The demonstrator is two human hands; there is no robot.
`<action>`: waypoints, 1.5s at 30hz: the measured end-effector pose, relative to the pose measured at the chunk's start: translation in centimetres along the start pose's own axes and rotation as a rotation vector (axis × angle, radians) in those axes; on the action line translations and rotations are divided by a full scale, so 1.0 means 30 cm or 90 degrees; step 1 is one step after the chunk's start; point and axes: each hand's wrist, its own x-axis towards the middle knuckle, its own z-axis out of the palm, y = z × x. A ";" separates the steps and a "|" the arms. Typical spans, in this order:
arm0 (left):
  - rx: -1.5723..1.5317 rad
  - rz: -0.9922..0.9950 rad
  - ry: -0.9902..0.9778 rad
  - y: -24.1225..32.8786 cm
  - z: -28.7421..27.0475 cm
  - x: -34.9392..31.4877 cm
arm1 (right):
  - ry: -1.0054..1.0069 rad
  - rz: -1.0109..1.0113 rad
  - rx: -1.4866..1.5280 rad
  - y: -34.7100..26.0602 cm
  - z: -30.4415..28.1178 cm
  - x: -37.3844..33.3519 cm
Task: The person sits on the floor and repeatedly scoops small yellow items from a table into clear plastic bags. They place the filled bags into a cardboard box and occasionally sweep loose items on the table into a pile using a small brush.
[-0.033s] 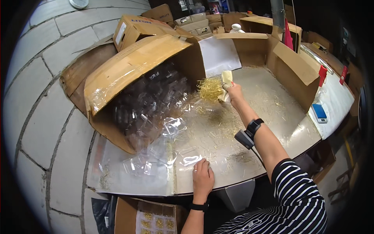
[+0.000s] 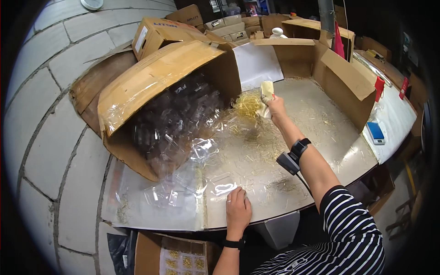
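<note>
My right hand reaches out over the work table and grips a pale cream, flat-sided piece; its exact kind I cannot make out. The piece stands against a heap of thin gold wire pins. More pins lie scattered over the tabletop. My left hand rests palm down on the table's front edge, fingers stretched out with nothing in them. Just beyond its fingertips lie clear plastic pieces.
A large tipped carton full of clear plastic boxes opens toward the table. Cardboard walls line the far right. A small scale sits at the right. Below the front edge, a carton holds a compartment tray of gold pins.
</note>
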 end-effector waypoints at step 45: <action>-0.152 -0.125 0.206 -0.029 -0.095 -0.059 | -0.036 -0.063 -0.980 -0.164 -0.929 -0.824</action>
